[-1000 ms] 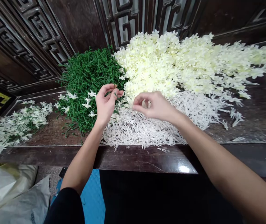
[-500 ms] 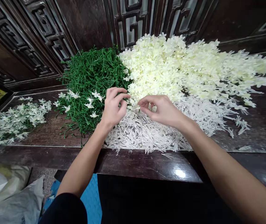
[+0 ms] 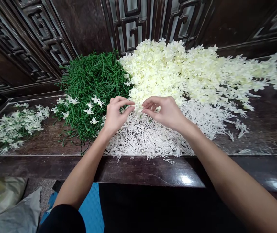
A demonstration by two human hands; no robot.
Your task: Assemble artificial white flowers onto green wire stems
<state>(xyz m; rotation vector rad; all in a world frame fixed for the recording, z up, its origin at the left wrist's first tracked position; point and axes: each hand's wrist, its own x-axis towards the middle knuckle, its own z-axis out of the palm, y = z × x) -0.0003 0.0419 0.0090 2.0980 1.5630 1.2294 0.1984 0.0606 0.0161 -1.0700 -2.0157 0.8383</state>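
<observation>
We have our left hand (image 3: 116, 114) and right hand (image 3: 169, 112) facing each other, fingers curled toward thumbs, with a white flower (image 3: 138, 108) between their tips; whether either hand grips it, we cannot tell. It shows where the pale blossoms (image 3: 162, 71) meet the white sprigs (image 3: 150, 137); green stems (image 3: 94, 76) lie beside our left hand on the bench (image 3: 269, 119).

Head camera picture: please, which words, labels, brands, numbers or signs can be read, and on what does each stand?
None can be read.
Carved panels: geometric pattern, no legible writing.
Sacks: no legible print.
Pale flowers, green stems: no labels visible.
</observation>
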